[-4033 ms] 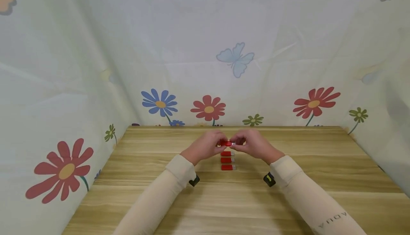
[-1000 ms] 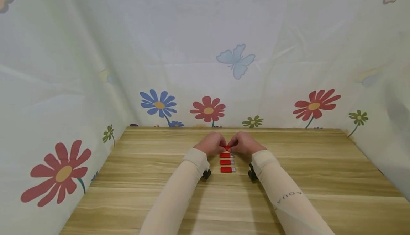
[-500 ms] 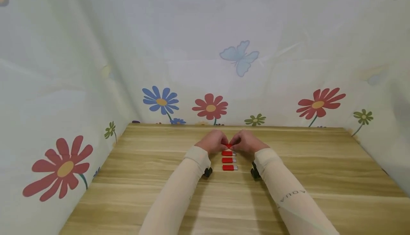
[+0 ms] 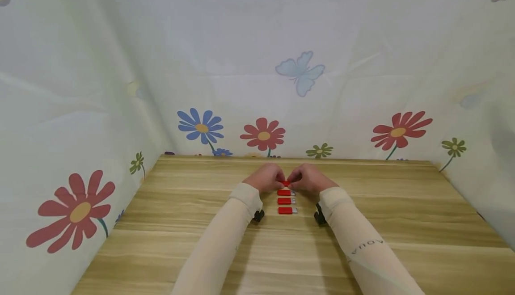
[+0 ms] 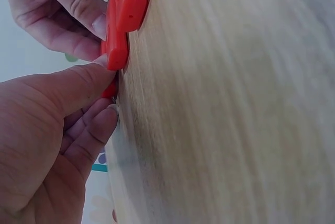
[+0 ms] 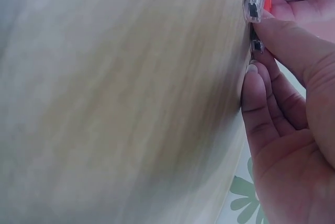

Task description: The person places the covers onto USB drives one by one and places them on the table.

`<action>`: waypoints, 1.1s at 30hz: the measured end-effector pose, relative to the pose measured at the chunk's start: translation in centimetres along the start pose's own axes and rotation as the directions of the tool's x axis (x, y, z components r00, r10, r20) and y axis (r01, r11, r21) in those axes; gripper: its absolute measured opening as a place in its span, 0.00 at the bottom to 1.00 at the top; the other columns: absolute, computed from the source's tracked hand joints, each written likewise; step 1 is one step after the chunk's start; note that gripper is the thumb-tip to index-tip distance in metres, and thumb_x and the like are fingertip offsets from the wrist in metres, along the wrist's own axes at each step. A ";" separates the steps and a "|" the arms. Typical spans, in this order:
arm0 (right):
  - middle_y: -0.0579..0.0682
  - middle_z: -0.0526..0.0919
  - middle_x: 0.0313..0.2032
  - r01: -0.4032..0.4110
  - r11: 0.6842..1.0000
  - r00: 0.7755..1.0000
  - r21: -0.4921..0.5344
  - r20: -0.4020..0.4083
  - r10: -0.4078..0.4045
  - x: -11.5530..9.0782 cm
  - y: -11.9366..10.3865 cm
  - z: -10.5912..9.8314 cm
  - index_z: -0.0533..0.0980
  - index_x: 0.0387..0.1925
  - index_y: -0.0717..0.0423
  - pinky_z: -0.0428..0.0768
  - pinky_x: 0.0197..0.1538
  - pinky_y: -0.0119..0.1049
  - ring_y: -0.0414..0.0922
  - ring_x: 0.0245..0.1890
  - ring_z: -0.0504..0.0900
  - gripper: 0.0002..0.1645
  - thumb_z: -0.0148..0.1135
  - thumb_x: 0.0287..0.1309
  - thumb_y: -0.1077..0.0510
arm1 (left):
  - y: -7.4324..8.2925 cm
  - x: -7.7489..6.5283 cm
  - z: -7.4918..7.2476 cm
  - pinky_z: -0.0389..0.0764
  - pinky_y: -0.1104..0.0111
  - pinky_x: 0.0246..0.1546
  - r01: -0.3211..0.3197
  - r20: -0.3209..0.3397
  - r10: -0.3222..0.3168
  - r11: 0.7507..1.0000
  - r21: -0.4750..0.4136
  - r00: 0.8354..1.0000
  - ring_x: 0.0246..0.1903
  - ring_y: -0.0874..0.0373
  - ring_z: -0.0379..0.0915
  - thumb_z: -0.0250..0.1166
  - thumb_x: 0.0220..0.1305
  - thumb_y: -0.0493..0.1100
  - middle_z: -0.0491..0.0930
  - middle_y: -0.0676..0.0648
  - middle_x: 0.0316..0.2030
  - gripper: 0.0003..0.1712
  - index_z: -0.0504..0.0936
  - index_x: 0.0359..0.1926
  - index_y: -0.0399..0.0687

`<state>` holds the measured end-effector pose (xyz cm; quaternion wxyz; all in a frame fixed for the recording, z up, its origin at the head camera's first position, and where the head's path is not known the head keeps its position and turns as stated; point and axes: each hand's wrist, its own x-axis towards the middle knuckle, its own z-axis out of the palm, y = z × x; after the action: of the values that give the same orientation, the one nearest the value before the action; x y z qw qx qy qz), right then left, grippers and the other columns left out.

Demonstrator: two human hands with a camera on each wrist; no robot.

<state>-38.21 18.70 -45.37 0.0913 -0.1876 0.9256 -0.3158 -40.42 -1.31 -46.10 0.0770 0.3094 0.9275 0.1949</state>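
Note:
In the head view, red USB flash drives with clear caps lie in a column on the wooden table. At its far end, both hands pinch the farthest flash drive [image 4: 285, 183]. My left hand [image 4: 266, 179] holds its red end; my right hand [image 4: 309, 179] holds the capped end. Nearer me lie three more: one flash drive [image 4: 284, 192] just below the fingers, a middle flash drive [image 4: 284, 201] and a nearest flash drive [image 4: 285, 210]. In the right wrist view, a clear cap [image 6: 254, 1] shows beside the right thumb. Fingers hide most of the held drive.
The wooden table [image 4: 161, 223] has its far edge just beyond the hands. A flower-printed curtain [image 4: 225, 62] encloses it at the back and on both sides. Dark wrist devices sit under both wrists, including the right wrist device [image 4: 320, 214].
Four seconds ago both hands held the farthest drive with its capped end showing; since then they have come closer together and lower, at the column's far end. Over the last second they barely move.

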 end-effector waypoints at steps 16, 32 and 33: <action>0.48 0.89 0.42 -0.038 0.998 0.999 0.053 0.036 0.036 -0.4 0.9 -0.5 0.87 0.44 0.54 0.84 0.52 0.43 0.43 0.42 0.84 0.11 0.75 0.58 0.58 | -0.7 0.4 0.5 0.81 0.69 0.44 0.034 0.008 -0.034 0.997 -0.063 0.999 0.36 0.60 0.77 0.74 0.63 0.45 0.84 0.56 0.35 0.08 0.89 0.42 0.51; 0.54 0.88 0.46 -0.037 0.999 0.992 0.035 -0.117 0.041 -1.6 1.6 -2.7 0.87 0.47 0.57 0.83 0.49 0.43 0.48 0.44 0.83 0.16 0.70 0.64 0.50 | -1.2 -1.4 -2.0 0.82 0.62 0.57 0.004 -0.088 -0.003 1.000 0.011 0.996 0.47 0.55 0.80 0.67 0.70 0.48 0.85 0.47 0.49 0.20 0.83 0.57 0.43; 0.55 0.88 0.48 -0.034 0.999 0.989 0.017 -0.142 0.036 -1.9 1.5 -2.8 0.86 0.48 0.58 0.83 0.50 0.45 0.50 0.46 0.83 0.18 0.69 0.64 0.50 | -1.2 -1.7 -2.1 0.81 0.60 0.59 -0.002 -0.100 0.004 1.000 0.026 0.995 0.50 0.53 0.80 0.67 0.70 0.49 0.85 0.45 0.52 0.22 0.82 0.59 0.42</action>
<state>-37.71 22.16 -43.99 0.0318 -0.1476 0.9305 -0.3337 -40.29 -3.82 -44.62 0.0260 0.3016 0.9322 0.1985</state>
